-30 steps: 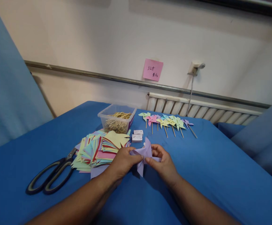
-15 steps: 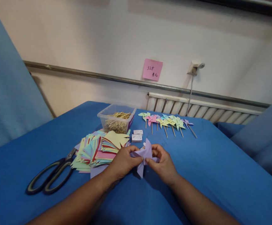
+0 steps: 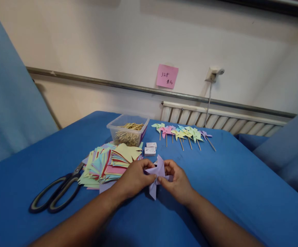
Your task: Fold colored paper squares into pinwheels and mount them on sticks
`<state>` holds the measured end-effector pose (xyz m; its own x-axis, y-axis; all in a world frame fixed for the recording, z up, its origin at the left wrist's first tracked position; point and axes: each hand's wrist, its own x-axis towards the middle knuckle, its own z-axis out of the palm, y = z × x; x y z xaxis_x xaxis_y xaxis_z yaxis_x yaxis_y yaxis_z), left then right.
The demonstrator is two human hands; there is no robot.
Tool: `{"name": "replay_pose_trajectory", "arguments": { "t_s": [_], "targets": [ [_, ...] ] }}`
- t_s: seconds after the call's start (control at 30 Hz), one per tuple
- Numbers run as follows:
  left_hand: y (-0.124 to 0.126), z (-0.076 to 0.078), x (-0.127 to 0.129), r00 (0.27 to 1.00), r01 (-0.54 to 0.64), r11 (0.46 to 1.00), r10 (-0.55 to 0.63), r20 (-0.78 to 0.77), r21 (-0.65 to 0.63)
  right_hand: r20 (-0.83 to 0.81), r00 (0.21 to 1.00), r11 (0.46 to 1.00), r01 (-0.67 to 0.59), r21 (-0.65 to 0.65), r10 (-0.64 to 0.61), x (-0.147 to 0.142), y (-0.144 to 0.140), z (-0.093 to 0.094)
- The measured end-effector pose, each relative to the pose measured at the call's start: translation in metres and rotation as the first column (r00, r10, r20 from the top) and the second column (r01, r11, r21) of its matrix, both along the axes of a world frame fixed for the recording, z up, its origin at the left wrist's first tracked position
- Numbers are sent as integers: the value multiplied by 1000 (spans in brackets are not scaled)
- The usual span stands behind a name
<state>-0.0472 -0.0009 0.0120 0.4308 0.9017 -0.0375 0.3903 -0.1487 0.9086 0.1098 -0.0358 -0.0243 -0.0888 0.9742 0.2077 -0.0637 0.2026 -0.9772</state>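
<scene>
A purple paper pinwheel (image 3: 160,168), its blades folded in toward the middle, is held just above the blue cloth. My left hand (image 3: 138,176) grips it from the left, with the thumb near its centre. From the right, my right hand (image 3: 176,181) pinches it, thumb pressed by the centre and fingers behind. Both hands are closed on the paper, and the fingertips behind the blades are partly hidden. Close beyond the hands are two small white boxes (image 3: 150,151). To the left lies a stack of cut coloured paper sheets (image 3: 110,164).
Large dark-handled scissors (image 3: 59,192) lie left of the paper stack. Behind it stands a clear plastic tub (image 3: 113,127) of short wooden sticks (image 3: 128,133). Several finished pinwheels on sticks (image 3: 185,133) lie at the back right. A radiator (image 3: 187,117) runs along the wall behind the table (image 3: 228,178).
The purple pinwheel has shifted slightly down and left, turning a little in my fingers. My right hand has moved slightly left with it. The other things have stayed in place.
</scene>
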Motion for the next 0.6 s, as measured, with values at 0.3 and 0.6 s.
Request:
{"name": "replay_pose_trajectory", "arguments": {
  "t_s": [0.3, 0.6],
  "targets": [
    [6, 15, -7, 981, -143, 989, 146, 130, -30, -63, 980, 982, 189, 23, -187, 14, 11, -9],
    [23, 11, -15, 764, -339, 905, 425, 486, -257, 551, 765, 918, 129, 375, -333, 22, 19, -17]
  ]
}}
